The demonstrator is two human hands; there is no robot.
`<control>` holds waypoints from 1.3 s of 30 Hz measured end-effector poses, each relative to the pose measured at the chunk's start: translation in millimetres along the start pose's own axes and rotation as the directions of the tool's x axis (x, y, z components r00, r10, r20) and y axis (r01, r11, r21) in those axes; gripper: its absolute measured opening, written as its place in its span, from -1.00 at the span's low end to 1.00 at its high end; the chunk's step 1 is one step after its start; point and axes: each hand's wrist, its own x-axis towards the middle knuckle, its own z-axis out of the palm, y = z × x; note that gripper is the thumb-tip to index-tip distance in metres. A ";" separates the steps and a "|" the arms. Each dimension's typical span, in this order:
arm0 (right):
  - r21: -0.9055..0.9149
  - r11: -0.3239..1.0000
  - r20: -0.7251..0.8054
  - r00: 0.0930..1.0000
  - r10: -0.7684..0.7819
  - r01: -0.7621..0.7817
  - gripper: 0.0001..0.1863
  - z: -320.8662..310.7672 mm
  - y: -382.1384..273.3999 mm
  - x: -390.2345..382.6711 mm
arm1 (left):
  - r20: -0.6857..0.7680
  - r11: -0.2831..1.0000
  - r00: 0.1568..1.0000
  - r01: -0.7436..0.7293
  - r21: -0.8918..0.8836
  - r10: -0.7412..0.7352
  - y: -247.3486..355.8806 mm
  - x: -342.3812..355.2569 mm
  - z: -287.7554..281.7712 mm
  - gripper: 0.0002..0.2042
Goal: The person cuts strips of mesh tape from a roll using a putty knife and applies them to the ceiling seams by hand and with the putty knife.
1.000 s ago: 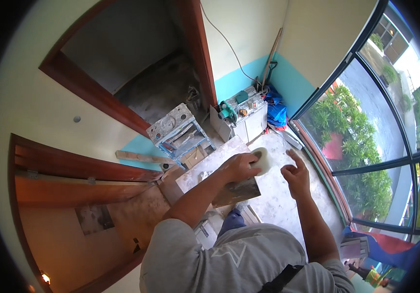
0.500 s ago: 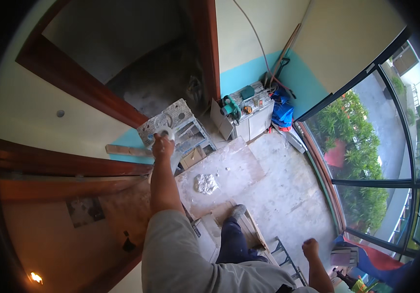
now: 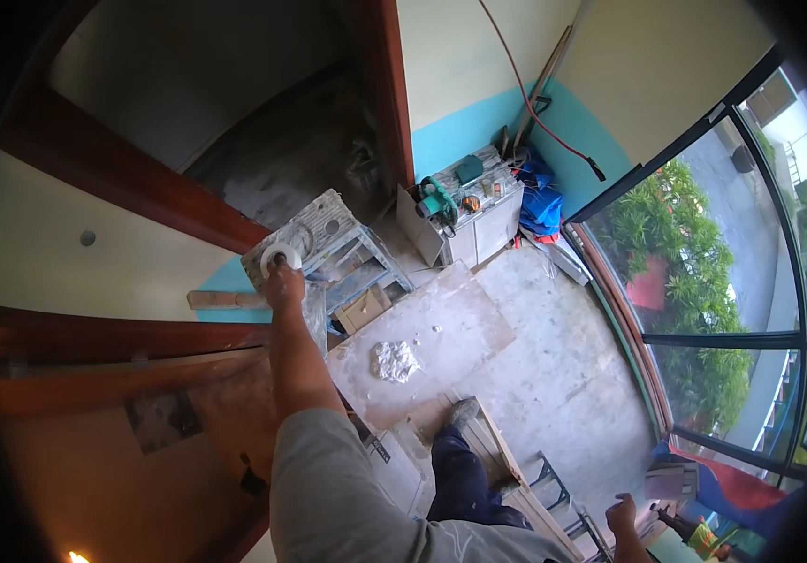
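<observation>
My left hand holds a roll of white tape at the top of a paint-splattered stepladder against the left wall. My forearm hides part of the ladder's side. My right hand is low at the right with fingers curled; anything in it is too small to make out. Below me, my shoe rests on a wooden step or platform. A pale dusty board lies on the floor, bearing a crumpled silvery lump.
A low cabinet bears green tools, beside blue sheeting and long-handled tools. A red cable hangs nearby. Large windows line the right; dark-framed doorways open at left. A person in a yellow-green vest is at lower right.
My left hand has moved left with the roll, from in front of my body onto the ladder top. My right hand has dropped toward the lower right.
</observation>
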 end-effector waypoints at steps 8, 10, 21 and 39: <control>0.261 0.961 -0.087 0.994 -0.069 0.090 -0.89 -46.1 -47.1 11.6 | -0.042 0.971 0.977 -0.214 -0.106 0.210 8.3 -22.1 -47.3 -0.55; 0.240 0.962 -0.113 0.988 -0.105 0.130 -0.87 -82.3 -70.0 17.5 | 0.011 0.925 0.957 -0.276 -0.263 0.289 40.2 -53.1 -74.9 -0.49; 0.050 0.786 -0.651 0.617 -0.442 0.616 -0.91 -450.0 -134.5 -64.0 | -0.189 -0.038 0.247 -0.509 -0.860 0.950 355.7 -335.1 -348.1 -0.63; -0.150 0.852 -0.988 -0.095 -0.119 0.501 -0.76 -678.8 45.1 -333.6 | -0.408 -0.409 -0.155 -0.625 -0.664 0.900 474.1 -643.9 -576.9 -0.76</control>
